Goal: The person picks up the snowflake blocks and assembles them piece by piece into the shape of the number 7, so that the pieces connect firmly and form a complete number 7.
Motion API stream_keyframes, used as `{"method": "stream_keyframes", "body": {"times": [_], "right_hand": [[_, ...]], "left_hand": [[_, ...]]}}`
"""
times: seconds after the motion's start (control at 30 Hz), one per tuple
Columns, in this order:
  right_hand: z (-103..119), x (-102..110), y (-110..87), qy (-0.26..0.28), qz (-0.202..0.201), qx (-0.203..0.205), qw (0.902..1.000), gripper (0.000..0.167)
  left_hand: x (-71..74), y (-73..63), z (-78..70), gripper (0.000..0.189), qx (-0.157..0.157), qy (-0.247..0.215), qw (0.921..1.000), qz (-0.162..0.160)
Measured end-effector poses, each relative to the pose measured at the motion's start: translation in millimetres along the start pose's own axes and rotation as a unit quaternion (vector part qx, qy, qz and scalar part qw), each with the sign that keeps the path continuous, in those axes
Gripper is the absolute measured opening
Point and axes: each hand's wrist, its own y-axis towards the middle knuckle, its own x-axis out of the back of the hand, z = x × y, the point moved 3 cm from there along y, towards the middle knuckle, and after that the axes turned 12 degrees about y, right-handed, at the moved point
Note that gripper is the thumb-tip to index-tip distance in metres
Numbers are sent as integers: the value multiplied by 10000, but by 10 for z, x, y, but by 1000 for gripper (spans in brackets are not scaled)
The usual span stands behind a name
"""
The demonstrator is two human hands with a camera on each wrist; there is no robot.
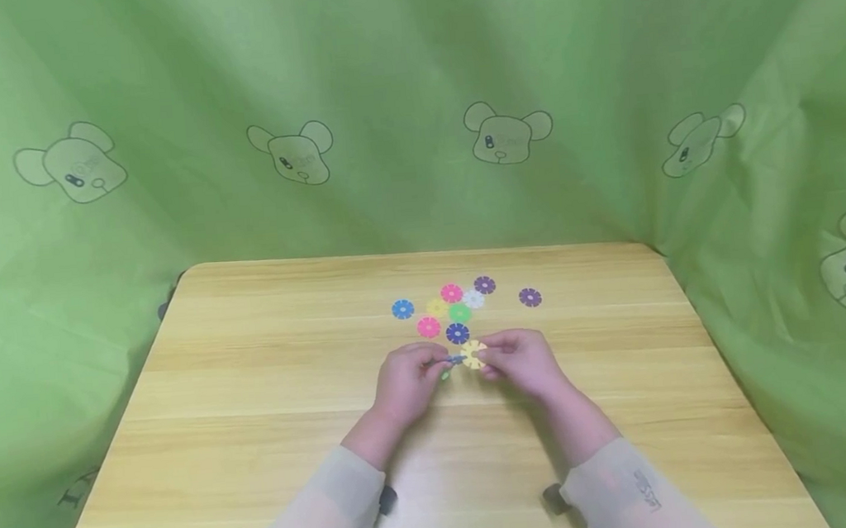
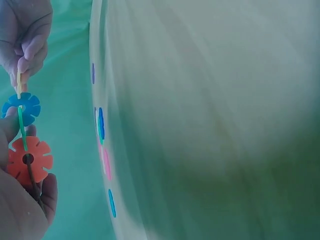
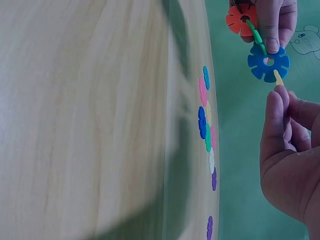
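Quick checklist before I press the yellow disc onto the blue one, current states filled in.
1. Right hand pinching the yellow slotted disc: ok.
2. Left hand pinching the blue slotted disc: ok.
3. Yellow disc crosswise at the blue rim: ok.
4. Yellow disc fully seated in a slot: cannot tell.
5. Left thumb away from the yellow-blue joint: ok.
6. Green slotted disc linking blue to orange slotted disc: ok.

Blue disc (image 3: 258, 63): smooth plastic, probably matt. Tabletop (image 1: 265, 343): wood-grained, smooth. Drape (image 1: 392, 59): creased cloth.
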Motion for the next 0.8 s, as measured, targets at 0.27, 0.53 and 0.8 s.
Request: {"method": "stream_keyframes", "body": {"times": [0.27,0.53,0.8], "right_hand": [[27,7,-10,55,-10,0,10000,30],[36,10,-16,79,-43,-4,10000,29],[42,1,-44,233,16,53,9997,29]], "left_hand": [[10,10,-26,10,15,-8,10000,-31],[-2,14,-26,10,77,-35,10000,-15],[-12,8,-21,9,108,7,9999,0]]}}
